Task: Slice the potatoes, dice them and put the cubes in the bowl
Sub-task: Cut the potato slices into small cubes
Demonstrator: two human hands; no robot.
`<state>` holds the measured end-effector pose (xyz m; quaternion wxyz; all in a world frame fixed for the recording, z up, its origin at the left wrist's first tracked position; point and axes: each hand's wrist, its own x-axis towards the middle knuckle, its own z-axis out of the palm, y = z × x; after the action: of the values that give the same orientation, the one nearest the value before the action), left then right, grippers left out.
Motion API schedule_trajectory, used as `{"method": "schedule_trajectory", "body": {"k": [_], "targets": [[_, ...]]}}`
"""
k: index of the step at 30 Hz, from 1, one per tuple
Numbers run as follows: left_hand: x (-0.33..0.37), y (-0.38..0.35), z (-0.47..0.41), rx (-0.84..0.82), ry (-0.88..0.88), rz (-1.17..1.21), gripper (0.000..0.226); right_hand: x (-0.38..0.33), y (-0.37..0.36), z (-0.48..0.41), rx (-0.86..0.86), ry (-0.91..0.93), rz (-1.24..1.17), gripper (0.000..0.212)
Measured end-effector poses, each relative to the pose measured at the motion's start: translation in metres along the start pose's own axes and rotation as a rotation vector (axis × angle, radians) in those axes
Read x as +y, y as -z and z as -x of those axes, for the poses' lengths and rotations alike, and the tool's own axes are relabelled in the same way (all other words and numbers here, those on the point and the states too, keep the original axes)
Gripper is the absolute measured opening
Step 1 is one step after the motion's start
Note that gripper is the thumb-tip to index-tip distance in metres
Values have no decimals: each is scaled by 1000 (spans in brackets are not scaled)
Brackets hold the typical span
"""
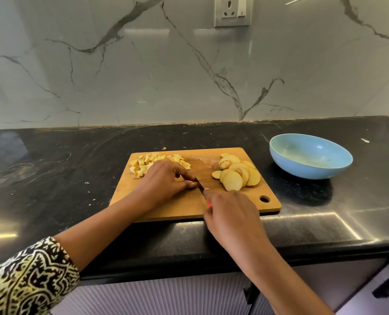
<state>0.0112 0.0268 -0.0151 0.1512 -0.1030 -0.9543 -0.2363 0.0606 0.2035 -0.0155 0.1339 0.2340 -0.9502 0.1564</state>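
Cubes (157, 163) heaped on board (182, 208); slices (236, 175) undiced; bowl (302, 169) empty. Left hand (164, 180) fingers curl on a piece (179, 178); right hand (229, 214) grips knife (199, 183).

Glossy black stone tabletop (52, 160), white marble-look wall (143, 64) with grey veins, power socket (233, 11) up top, ribbed cabinet fronts (154, 296) below.

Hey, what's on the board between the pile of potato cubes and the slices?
In the head view, mostly bare cutting board. Toward the near side, the knife and the left hand sit in the gap between cubes and slices.
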Motion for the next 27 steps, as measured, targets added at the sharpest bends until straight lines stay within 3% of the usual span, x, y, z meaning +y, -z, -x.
{"method": "schedule_trajectory", "body": {"k": [3,10,16,19,22,27], "targets": [[0,-2,2,20,-12,-14,19,-5,0,-7,-66,2,55,27],[-6,-5,3,79,-22,-170,23,17,25,21,-113,8,-74,39],[-17,-1,0,147,-74,-197,33,33,15,7,143,-83,-248,43],[-11,0,-6,10,-227,-169,33,34,4,-1,237,-97,-343,41],[-5,-3,-14,-155,-325,-270,28,34,-2,-2,265,-87,-420,42],[-14,4,-26,-81,-331,-461,24,38,-5,-1,253,-70,-431,41]]}}
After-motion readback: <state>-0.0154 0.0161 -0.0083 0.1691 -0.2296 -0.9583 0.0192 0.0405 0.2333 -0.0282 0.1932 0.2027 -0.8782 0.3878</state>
